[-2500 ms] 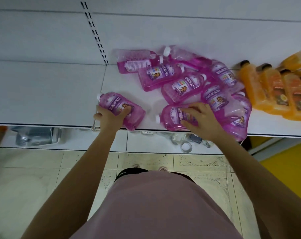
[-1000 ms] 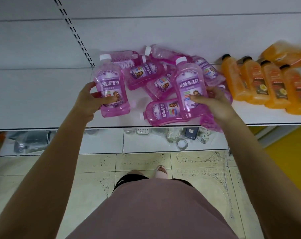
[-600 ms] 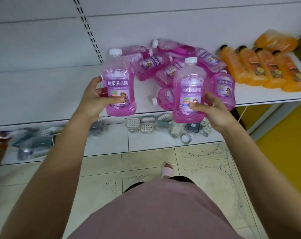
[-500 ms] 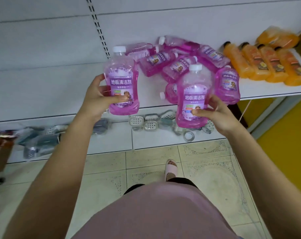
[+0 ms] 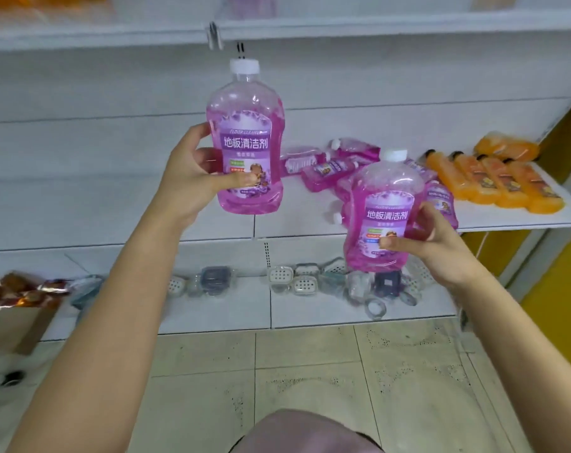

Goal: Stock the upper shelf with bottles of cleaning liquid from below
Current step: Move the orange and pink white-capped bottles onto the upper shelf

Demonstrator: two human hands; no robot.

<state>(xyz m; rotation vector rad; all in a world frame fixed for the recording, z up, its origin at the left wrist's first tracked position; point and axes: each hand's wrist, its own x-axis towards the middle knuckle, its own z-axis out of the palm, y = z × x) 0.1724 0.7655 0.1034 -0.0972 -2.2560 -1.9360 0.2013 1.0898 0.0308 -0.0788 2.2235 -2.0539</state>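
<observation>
My left hand (image 5: pixel 195 173) grips an upright pink floor-cleaner bottle (image 5: pixel 246 125) with a white cap, raised in front of the shelf's back panel. My right hand (image 5: pixel 431 243) holds a second pink bottle (image 5: pixel 383 191) upright, lower and to the right, in front of the middle shelf's edge. Several more pink bottles (image 5: pixel 326 171) lie in a heap on the middle shelf (image 5: pixel 212 223). The upper shelf (image 5: pixel 375 24) runs along the top of the view, its edge just above the left bottle's cap.
Orange bottles (image 5: pixel 493 181) lie side by side at the right end of the middle shelf. Soap dishes and small packaged goods (image 5: pixel 294 279) sit on the bottom shelf. A cardboard box (image 5: pixel 12 325) stands at the left. Tiled floor lies below.
Both hands picked a pink bottle up from the middle shelf, stood it upright and raised it. The left bottle has risen higher than the right one. The view has tilted upward, showing the upper shelf.
</observation>
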